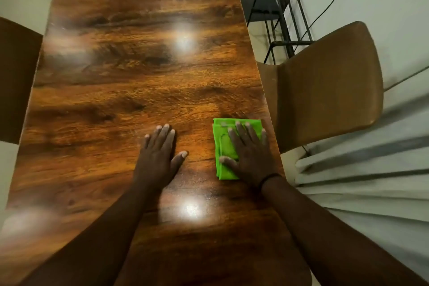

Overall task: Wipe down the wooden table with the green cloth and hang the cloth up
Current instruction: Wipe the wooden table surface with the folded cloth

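A: Looking down from the head view, what does the person have under the hands?

B: The right hand (249, 152) lies flat on the green cloth (226, 146), fingers straight and spread, thumb out toward the left, pressing the cloth onto the table (130, 81). The cloth is folded into a rough rectangle and sits near the table's right edge, toward the near end.

A: And the other hand?

B: The left hand (160, 153) rests palm down on the bare wood, fingers straight and close together, thumb angled out toward the cloth. It holds nothing. The two hands are apart, with a strip of wood between them.

A: Anything on the wrist?

B: A dark band (269, 177) circles the right wrist.

A: What about the table itself?

B: It is glossy, dark-grained wood, with two bright spots of reflected light, one between the forearms and one farther up the middle.

A: And around it?

B: A tan chair (329, 83) stands just beside the right edge, level with the cloth. Behind it is a black metal frame (285, 14), and pale pleated fabric (362, 169) hangs at the right. Part of a dark brown chair (16, 76) shows at the left edge.
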